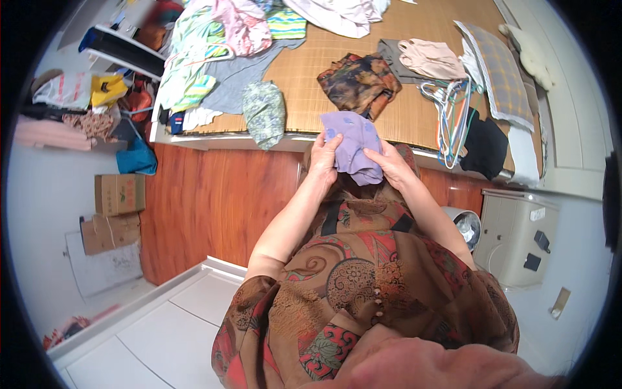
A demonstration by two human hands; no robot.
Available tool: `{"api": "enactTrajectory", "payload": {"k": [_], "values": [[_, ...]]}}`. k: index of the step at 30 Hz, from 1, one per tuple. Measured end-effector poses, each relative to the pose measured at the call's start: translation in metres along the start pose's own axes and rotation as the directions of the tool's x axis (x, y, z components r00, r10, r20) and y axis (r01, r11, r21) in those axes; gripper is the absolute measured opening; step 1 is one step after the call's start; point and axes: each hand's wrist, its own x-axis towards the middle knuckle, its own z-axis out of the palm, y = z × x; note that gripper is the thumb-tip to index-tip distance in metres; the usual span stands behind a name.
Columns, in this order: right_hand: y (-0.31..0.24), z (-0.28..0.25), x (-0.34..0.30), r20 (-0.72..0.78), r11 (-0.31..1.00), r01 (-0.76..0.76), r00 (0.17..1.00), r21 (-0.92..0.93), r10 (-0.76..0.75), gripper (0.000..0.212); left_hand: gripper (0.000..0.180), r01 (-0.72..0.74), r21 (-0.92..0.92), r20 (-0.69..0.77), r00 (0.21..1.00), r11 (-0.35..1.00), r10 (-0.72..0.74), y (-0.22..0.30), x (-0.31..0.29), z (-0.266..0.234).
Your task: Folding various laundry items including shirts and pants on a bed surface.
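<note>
While both hands grip its sides, a small light-purple cloth with darker blue-violet motifs (353, 146) is held up over the person's lap, at the front edge of the bed. Contact with that edge cannot be determined. The left hand (326, 155) is clamped on the cloth's left side, thumb on top; the right hand (392, 163) pinches the opposite side likewise. Fingers beneath are largely hidden.

Progress, as judged: the cloth is gathered into a compact, layered shape but has an uneven lower edge, so its handling appears incomplete; it has not been set down.

Just beyond it, on a tan woven mat (304, 97), lies a bunched brown, black and orange patterned cloth (359, 84). To its left, a green-grey leafy-print cloth (264, 115) overhangs the bed edge; farther left, a loose heap of green-and-blue striped garments (188, 78) appears unsorted. To the right are a pale beige garment (431, 58), roughly compacted, multicoloured thin hangers (447, 113) and a crumpled black cloth (484, 148).
</note>
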Motion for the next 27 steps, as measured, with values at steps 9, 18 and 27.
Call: {"api": "enactTrajectory", "payload": {"k": [9, 18, 27], "values": [[0.005, 0.011, 0.006, 0.007, 0.998, -0.049, 0.999, -0.038, 0.049, 0.044, 0.042, -0.016, -0.051, 0.004, 1.0, 0.999, 0.017, -0.001, 0.007, -0.021], [0.023, 0.007, 0.026, 0.025, 0.997, -0.04, 0.999, -0.062, 0.041, 0.046, 0.041, -0.002, 0.041, 0.055, 0.998, 0.999, -0.001, 0.006, 0.019, -0.039], [0.016, -0.005, 0.013, -0.03, 0.999, -0.012, 0.999, -0.047, 0.01, 0.048, 0.048, 0.07, 0.1, 0.019, 0.997, 0.993, -0.072, 0.01, 0.005, -0.006]]}}
